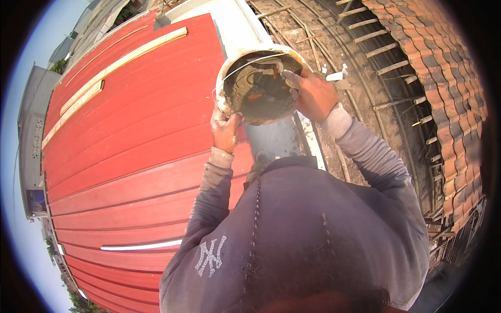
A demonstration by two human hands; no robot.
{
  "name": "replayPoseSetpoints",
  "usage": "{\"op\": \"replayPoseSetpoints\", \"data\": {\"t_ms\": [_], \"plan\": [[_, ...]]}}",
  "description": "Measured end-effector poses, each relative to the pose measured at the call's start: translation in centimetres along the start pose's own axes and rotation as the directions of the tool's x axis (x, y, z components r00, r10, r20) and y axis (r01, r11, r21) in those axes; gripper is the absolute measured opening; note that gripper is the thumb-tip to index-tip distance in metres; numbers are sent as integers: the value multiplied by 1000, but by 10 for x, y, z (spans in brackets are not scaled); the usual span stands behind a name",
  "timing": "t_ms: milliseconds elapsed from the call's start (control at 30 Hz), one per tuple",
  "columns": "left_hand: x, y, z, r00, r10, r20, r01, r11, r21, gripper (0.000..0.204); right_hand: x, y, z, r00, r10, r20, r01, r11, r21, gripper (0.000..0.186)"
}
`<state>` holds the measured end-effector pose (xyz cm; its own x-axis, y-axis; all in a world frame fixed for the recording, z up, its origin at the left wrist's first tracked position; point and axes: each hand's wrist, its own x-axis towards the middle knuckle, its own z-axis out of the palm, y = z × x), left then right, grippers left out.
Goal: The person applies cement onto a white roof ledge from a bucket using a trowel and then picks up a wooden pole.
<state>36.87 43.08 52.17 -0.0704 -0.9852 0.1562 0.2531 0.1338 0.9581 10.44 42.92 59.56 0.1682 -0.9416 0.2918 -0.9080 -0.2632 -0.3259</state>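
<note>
In front of me is a white bucket (225, 70) with a thin wire handle, tilted so its mouth faces me. Wet grey mortar (258, 88) lies inside it and coats its walls. My left hand (226, 130) grips the near left part of the rim, thumb at the edge. At the right side of the mouth, my right hand (314, 94) is closed round the handle of what looks like a trowel (271, 61). Its blade is inside the bucket, partly covered with mortar.
A red ribbed metal roof (141, 146) slopes away at left, carrying wooden strips (120, 62). A grey wall top (274, 138) lies below the bucket. At right are exposed wooden battens (378, 51) and orange clay tiles (438, 68). White scraps (338, 75) lie beyond my right hand.
</note>
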Motion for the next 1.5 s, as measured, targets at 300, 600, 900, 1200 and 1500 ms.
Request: {"op": "replayPoseSetpoints", "data": {"t_ms": [300,600,900,1200,1500], "plan": [[6,-14,6,998,53,-33,-54,998,-28,47,-17,30,28,979,-71,190,-54,812,581,37],[-1,-15,26,995,59,87,-72,985,157,56,1,56,54,753,-157,639,-360,715,600,34],[-16,-38,28,964,224,142,-261,891,371,54,-33,17,3,929,64,366,-53,998,-41,44],[-10,-11,58,975,217,37,-219,973,69,79,-12,40,-26,944,161,289,-124,982,-141,27],[-11,0,53,982,106,155,-140,962,233,80,-15,103,33,624,41,780,-662,557,501,35]]}}
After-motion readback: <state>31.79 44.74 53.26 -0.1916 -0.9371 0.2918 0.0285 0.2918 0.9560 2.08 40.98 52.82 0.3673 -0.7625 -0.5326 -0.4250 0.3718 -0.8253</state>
